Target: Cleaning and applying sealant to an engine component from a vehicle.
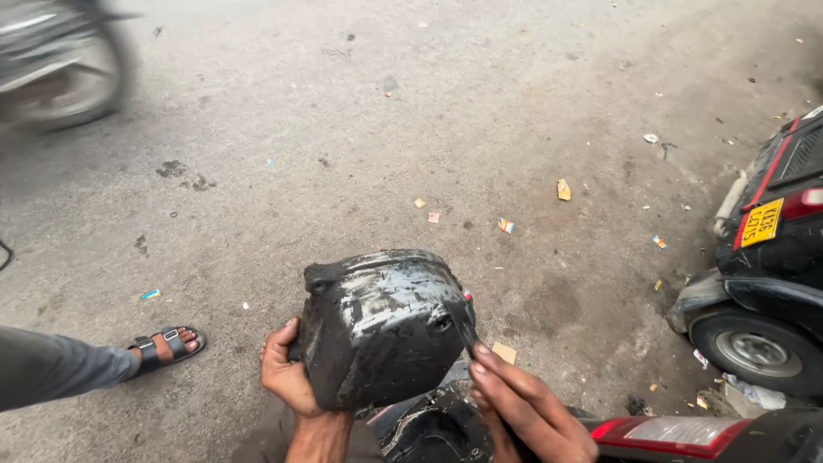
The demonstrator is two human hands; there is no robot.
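Note:
My left hand [287,373] grips the lower left edge of a dirty black engine cover [381,321], holding it up with its greasy, scraped face toward me. My right hand [523,407] pinches a thin dark blade-like tool [463,324] and presses its tip against the cover's right side, near a bolt hole. Under my hands lies the black bodywork of a scooter [429,429] with a red tail light [677,429].
A parked black scooter's rear with a yellow plate [763,283] stands at the right. Someone's grey trouser leg and sandalled foot [163,345] reach in from the left. A blurred motorcycle wheel [64,60] passes at top left. Paper scraps litter the grey road.

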